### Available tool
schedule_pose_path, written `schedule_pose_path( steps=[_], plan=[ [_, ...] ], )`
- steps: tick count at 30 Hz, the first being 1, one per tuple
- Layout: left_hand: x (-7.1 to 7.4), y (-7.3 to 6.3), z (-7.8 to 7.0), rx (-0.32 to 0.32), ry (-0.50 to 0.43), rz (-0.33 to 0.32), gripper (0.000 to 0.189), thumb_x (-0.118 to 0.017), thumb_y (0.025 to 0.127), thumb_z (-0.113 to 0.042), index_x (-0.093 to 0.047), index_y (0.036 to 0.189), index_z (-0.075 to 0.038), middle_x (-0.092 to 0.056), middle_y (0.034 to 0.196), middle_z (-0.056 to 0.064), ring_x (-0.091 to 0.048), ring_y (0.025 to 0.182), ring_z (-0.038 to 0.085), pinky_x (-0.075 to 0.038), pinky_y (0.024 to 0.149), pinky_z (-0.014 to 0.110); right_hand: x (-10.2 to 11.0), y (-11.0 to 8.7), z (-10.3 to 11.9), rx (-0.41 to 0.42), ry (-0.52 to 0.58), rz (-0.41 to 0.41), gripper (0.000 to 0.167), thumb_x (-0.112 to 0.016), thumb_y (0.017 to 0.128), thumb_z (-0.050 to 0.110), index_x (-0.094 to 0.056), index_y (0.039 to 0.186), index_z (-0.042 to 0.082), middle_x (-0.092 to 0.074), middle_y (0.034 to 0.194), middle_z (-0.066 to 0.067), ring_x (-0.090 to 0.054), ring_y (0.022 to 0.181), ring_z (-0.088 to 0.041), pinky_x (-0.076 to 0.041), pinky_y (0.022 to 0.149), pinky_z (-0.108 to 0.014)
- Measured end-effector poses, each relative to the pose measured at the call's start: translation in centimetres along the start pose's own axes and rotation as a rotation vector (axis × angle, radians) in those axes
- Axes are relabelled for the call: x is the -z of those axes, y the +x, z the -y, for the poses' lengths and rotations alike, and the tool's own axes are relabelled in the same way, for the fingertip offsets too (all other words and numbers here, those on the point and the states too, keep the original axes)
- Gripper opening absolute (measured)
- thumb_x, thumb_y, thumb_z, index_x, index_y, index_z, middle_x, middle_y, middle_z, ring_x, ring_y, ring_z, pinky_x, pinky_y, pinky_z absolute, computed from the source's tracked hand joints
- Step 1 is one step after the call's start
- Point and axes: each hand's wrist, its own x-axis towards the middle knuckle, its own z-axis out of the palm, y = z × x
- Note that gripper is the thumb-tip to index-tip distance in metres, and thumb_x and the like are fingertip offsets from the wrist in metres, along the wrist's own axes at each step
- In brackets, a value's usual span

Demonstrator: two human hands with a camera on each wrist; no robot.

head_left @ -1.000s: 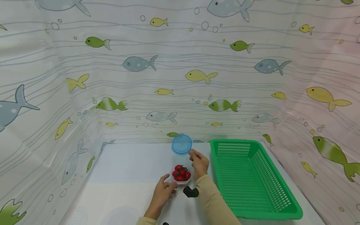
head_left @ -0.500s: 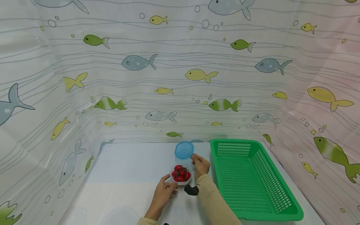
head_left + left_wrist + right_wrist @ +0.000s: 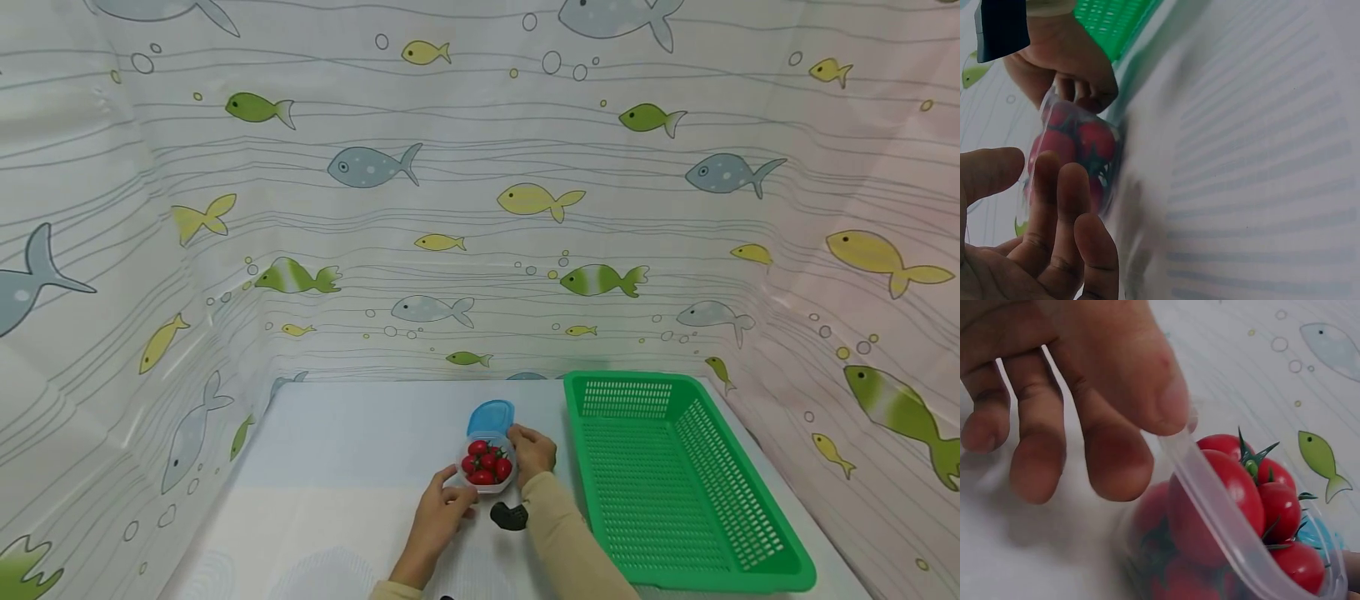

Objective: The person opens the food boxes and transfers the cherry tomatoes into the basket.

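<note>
A clear plastic food container [image 3: 486, 488] filled with red cherry tomatoes [image 3: 482, 477] stands between my hands. My left hand [image 3: 438, 514] holds its near left corner, the thumb in front and the index finger along the side. In the left wrist view the other fingers [image 3: 1074, 194] curl loosely before it. My right hand [image 3: 534, 452] grips the far right corner. The right wrist view shows the thumb [image 3: 1166, 403] on the rim [image 3: 1219, 531], with the index finger hidden behind it. A blue lid [image 3: 491, 416] lies just behind the container, its near edge covered.
A large green basket [image 3: 651, 475] stands to the right of my right forearm on the white table [image 3: 352, 442]. Fish-patterned sheeting [image 3: 360, 225] encloses the back and sides. A black camera mount [image 3: 510, 517] sticks out at my right wrist.
The blue lid has come down from its raised position to behind the container. My right hand has let go of it and moved nearer, onto the container's corner. My left hand has barely moved.
</note>
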Motion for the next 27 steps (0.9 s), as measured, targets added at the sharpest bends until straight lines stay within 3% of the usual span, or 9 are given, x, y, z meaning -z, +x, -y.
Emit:
schedule_pose_path(
  steps=[12, 27],
  plan=[
    [-0.1, -0.1, -0.2, -0.021, -0.002, -0.002, 0.067, -0.063, 0.100, -0.027, -0.034, 0.149, 0.008, -0.074, 0.100, 0.011, -0.069, 0.083, 0.020, -0.052, 0.070, 0.038, 0.2, 0.1, -0.8, 0.014, -0.044, -0.044, 0.021, -0.074, 0.090, 0.007, -0.074, 0.108, -0.004, -0.069, 0.104, -0.017, -0.060, 0.101, -0.032, -0.049, 0.085, -0.044],
    [0.0, 0.0, -0.1, -0.006, -0.008, -0.003, 0.067, -0.062, 0.101, -0.027, -0.033, 0.150, 0.009, -0.074, 0.102, 0.013, -0.069, 0.084, 0.021, -0.053, 0.072, 0.039, -0.1, 0.3, 0.2, 0.091, -0.019, -0.082, 0.022, -0.073, 0.090, 0.005, -0.073, 0.111, -0.003, -0.071, 0.104, -0.017, -0.065, 0.095, -0.030, -0.053, 0.087, -0.043]
  ],
)
